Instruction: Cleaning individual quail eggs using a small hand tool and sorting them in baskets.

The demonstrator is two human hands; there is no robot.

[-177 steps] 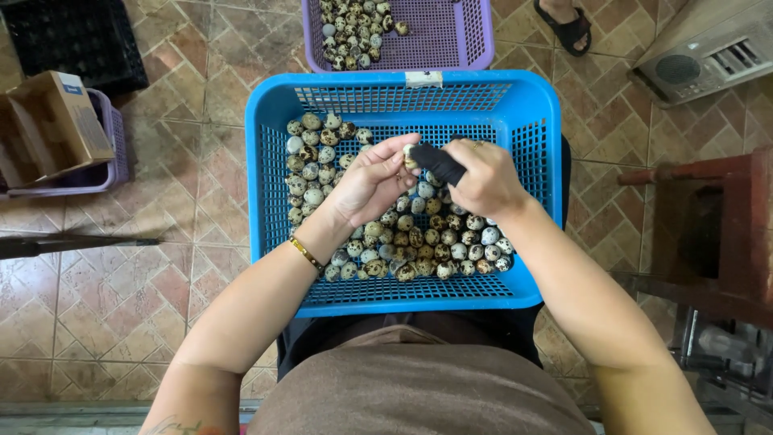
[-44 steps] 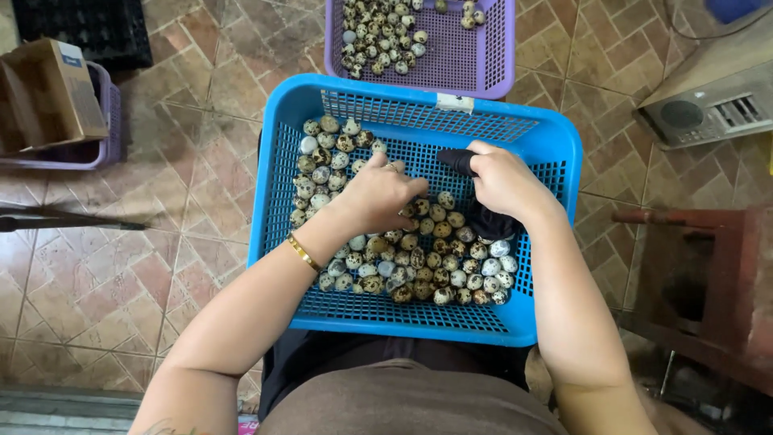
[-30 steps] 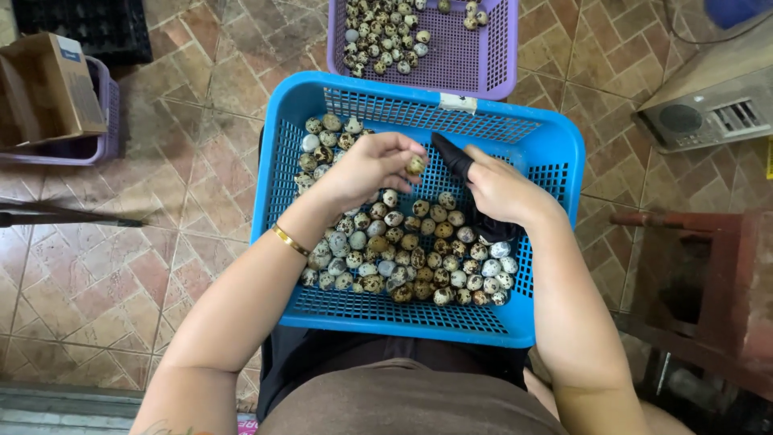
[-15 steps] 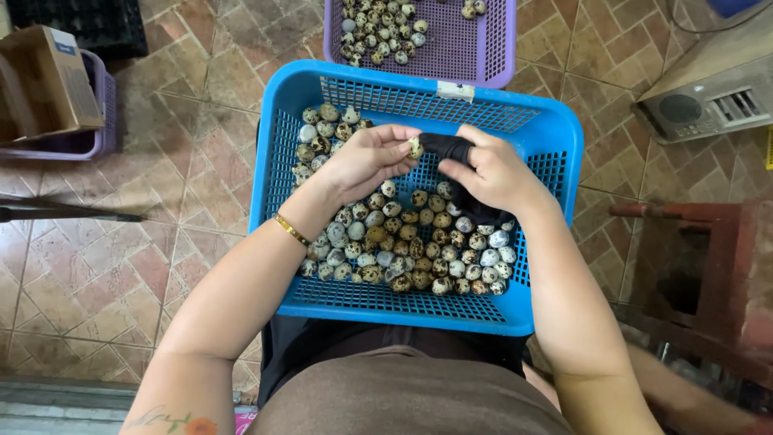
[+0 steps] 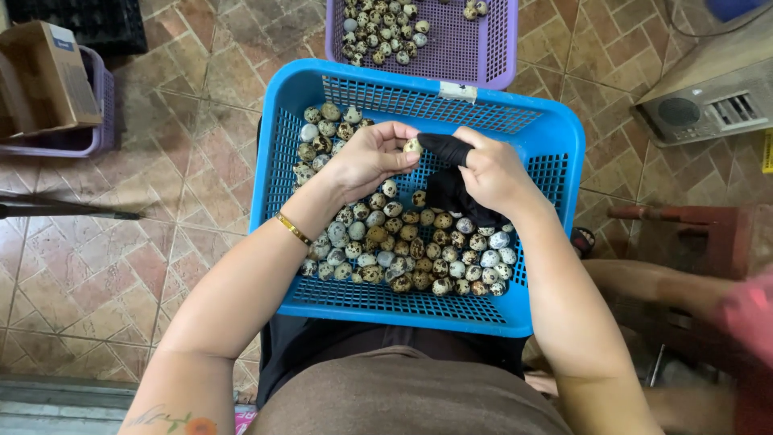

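A blue plastic basket (image 5: 547, 137) rests on my lap, holding several speckled quail eggs (image 5: 403, 250). My left hand (image 5: 366, 157) pinches one speckled egg (image 5: 412, 146) between its fingertips, above the basket. My right hand (image 5: 495, 173) grips a black cloth (image 5: 447, 189) and presses a fold of it against that egg. A gold bracelet (image 5: 294, 229) circles my left wrist.
A purple basket (image 5: 467, 48) with several more eggs lies on the tiled floor beyond the blue one. At the far left a cardboard box (image 5: 44, 76) sits in another purple basket. A grey device (image 5: 708, 105) stands right, a red stool (image 5: 692, 234) below it. Another person's arm (image 5: 676, 290) shows lower right.
My left hand picked an egg out of the pile and lifted it; my right hand brought the black cloth against it. The view shifted slightly.
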